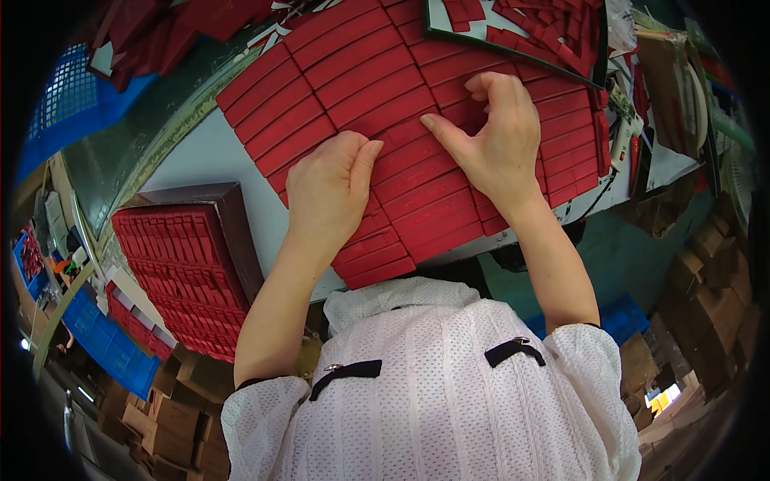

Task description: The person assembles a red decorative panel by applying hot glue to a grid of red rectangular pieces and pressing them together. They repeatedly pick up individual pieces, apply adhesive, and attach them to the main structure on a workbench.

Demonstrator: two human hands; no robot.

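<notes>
Bare L hand [327,188]: fingers curled under, tips mostly hidden, can't tell if anything's pinched; bare R hand [507,132] covers pt of the flat red rectangular boxes [361,84], far rows run off top edge; dark-rimmed white-floored tray [438,18] also cut there; white knit top [433,385] cut at btm; brown cardboard boxes [172,425], lower L, too dim for detail

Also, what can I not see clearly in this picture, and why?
Head view:
Left hand: what it may hold, hidden by its own back.
Red boxes: parts covered by it and the right hand.
Tray: far end, cut off by the top edge.
Blue crate: outer side, lost at the dark rim.
</notes>
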